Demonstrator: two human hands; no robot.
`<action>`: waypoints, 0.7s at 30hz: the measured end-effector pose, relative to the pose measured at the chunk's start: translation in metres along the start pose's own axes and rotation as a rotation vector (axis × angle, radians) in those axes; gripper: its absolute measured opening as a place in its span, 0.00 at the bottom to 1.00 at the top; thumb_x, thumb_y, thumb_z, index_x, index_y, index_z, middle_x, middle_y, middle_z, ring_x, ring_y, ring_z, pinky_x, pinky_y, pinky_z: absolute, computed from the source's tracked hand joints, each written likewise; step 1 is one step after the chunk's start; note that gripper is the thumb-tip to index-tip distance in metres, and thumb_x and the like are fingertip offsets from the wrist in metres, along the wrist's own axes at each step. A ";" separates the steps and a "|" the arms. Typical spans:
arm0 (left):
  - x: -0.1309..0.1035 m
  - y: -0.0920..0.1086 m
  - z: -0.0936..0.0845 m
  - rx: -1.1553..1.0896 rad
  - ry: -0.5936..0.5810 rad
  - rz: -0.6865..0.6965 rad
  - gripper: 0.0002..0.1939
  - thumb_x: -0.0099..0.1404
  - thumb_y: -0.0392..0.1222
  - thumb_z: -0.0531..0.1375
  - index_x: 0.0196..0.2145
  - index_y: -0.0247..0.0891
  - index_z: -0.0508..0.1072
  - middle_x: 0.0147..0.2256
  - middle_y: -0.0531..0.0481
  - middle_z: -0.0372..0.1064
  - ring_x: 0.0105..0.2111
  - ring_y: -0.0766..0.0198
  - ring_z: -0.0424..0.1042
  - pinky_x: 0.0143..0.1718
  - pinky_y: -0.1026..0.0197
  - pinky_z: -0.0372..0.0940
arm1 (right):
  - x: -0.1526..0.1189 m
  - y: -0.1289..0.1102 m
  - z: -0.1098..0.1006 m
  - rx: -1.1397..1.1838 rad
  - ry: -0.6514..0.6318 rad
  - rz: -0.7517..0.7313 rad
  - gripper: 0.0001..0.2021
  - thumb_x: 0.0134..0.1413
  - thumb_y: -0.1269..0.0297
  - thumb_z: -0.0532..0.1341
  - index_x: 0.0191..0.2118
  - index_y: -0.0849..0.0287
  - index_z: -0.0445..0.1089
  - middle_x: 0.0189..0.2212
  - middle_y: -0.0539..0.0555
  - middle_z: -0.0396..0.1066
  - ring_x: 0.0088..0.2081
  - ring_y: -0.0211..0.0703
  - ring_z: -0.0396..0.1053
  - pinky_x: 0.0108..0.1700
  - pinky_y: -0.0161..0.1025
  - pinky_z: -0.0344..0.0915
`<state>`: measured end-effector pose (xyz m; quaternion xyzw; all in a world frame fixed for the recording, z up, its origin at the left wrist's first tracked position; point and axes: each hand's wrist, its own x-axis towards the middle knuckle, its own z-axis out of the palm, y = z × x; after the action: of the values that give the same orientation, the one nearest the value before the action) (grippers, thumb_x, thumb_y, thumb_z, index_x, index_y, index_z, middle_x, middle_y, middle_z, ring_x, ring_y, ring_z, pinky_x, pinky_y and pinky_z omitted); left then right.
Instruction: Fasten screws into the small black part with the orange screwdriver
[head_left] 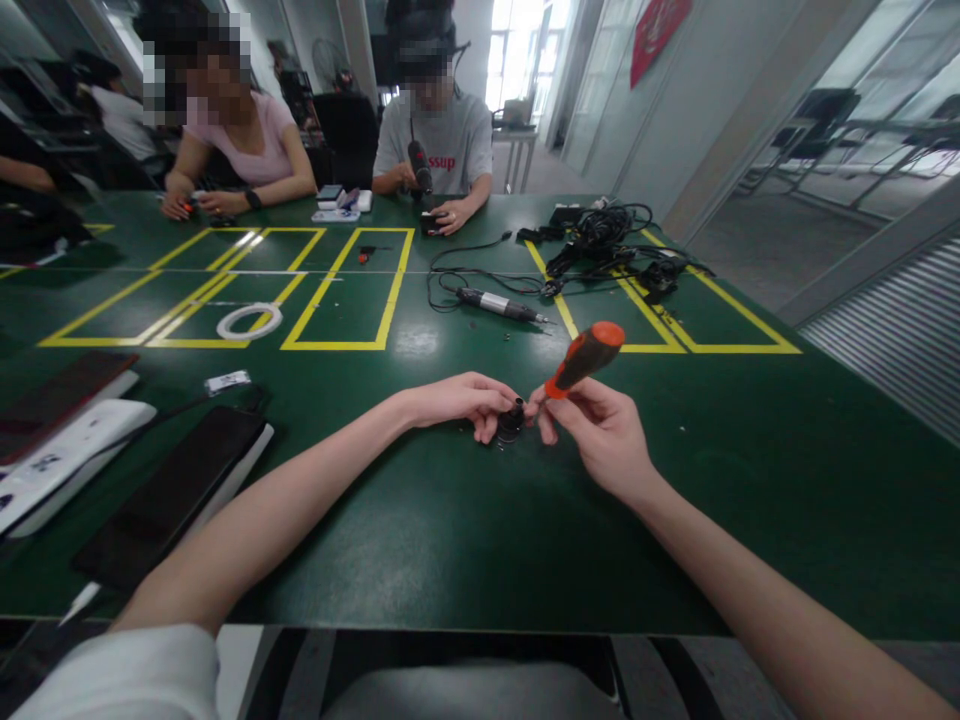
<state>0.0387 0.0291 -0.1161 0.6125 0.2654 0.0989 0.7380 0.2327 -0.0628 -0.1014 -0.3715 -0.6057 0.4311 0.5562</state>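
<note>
My right hand (598,432) is closed on a screwdriver (587,357) with an orange and black handle. The handle points up and away to the right, and the shaft runs down between my fingers, where its tip is hard to see. My left hand (482,403) pinches a small black round part (512,419) against the table. Both hands almost meet around this part, which is too small to name. Tiny bits lie on the table just below it.
An electric screwdriver (501,305) with its cord lies ahead. Tangled black cables (600,245) sit back right. A white tape roll (249,321) is left, beyond a phone (180,490) and a white power strip (75,460). Two people (433,140) work across the green table (420,540).
</note>
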 end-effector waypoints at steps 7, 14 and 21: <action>0.000 -0.001 0.001 0.016 0.001 -0.008 0.10 0.64 0.42 0.61 0.40 0.32 0.73 0.25 0.51 0.74 0.20 0.70 0.71 0.26 0.68 0.66 | 0.000 -0.002 0.002 0.049 -0.010 0.021 0.17 0.56 0.48 0.72 0.36 0.56 0.72 0.28 0.51 0.78 0.24 0.37 0.70 0.29 0.37 0.72; -0.001 0.000 0.002 0.014 0.011 -0.012 0.09 0.65 0.41 0.60 0.41 0.32 0.74 0.22 0.51 0.73 0.20 0.69 0.71 0.25 0.67 0.64 | 0.002 0.002 -0.001 0.026 0.011 0.020 0.17 0.58 0.47 0.70 0.34 0.57 0.77 0.27 0.52 0.77 0.23 0.38 0.70 0.28 0.39 0.72; -0.001 0.003 0.001 -0.036 -0.020 0.008 0.15 0.64 0.48 0.63 0.39 0.31 0.75 0.23 0.48 0.74 0.20 0.66 0.72 0.25 0.66 0.64 | 0.000 0.007 0.001 0.149 0.037 -0.010 0.11 0.57 0.55 0.73 0.35 0.55 0.76 0.29 0.50 0.80 0.23 0.35 0.72 0.28 0.35 0.71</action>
<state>0.0392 0.0280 -0.1133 0.6012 0.2539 0.1004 0.7510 0.2320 -0.0600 -0.1083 -0.3340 -0.5632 0.4653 0.5956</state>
